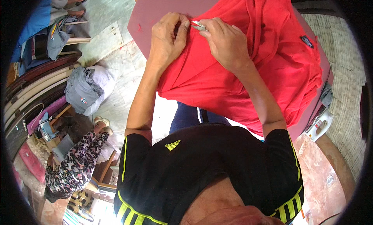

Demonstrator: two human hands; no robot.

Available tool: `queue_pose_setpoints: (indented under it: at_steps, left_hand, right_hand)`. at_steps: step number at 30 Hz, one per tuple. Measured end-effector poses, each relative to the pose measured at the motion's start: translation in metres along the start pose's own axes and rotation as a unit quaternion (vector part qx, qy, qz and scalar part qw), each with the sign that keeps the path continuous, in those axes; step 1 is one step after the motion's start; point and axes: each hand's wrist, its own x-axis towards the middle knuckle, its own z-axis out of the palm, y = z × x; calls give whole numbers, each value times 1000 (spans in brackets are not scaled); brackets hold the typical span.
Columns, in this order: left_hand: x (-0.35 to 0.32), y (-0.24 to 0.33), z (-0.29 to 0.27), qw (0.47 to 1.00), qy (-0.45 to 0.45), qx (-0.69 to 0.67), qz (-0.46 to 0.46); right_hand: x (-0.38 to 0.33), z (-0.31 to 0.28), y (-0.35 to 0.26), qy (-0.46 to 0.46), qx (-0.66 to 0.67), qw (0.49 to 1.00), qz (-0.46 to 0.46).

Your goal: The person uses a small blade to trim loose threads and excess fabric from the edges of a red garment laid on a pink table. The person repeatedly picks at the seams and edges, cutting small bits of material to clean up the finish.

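Head view: one red garment (289, 69), knit in look, spread in loose folds across a maroon tabletop (159, 9), its near edge hanging over toward the wearer's lap.

Label: one, small and dark (307, 41), at the garment's right-hand part.

Left hand (169, 34): thumb and forefinger drawn nearly together, apparently pinching the garment's far left edge; whether cloth or loose thread lies between them cannot be told. Other fingers curled.

Right hand (227, 42): closed round small metal snips (199, 26), pointed tip turned left; how far the blades are parted cannot be told.

Hazards, as judged: tip lies just beside the left thumb, so a slip could prick it. Cloth bunched close under the blades could be caught and nicked, the red-on-red folds making thread and fabric hard to tell apart. Weight of the overhanging part could drag the garment off the table and pull the pinched edge away.

Red scraps (140, 27): on the tabletop, left of the left hand; liable to cling to the cloth.

Iron (319, 126): one, white, at the table's near right edge, near the garment; heat cannot be told, but if hot, a shifted fold could scorch. Grey cloth (326, 95): crumpled, beside it.

Outlying: grey and white clothes (83, 91), heaped at left.
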Motion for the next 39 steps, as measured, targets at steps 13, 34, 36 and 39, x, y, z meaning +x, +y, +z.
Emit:
queue_pose_setpoints:
  at_steps: [13, 34, 36, 39]
  left_hand:
    - [-10, -27, -30, 997, 67, 9, -25]
    - [-62, -12, -26, 990, -60, 110, 65]
    - [-57, -17, -29, 995, -15, 76, 67]
    - [-61, -25, -34, 999, 29, 26, 5]
  right_hand:
    - [-7, 3, 13, -2, 278, 947, 159]
    - [-3, 12, 4, -44, 323, 932, 156]
    - [-4, 13, 4, -47, 305, 942, 134]
    - [-8, 13, -2, -51, 262, 962, 58]
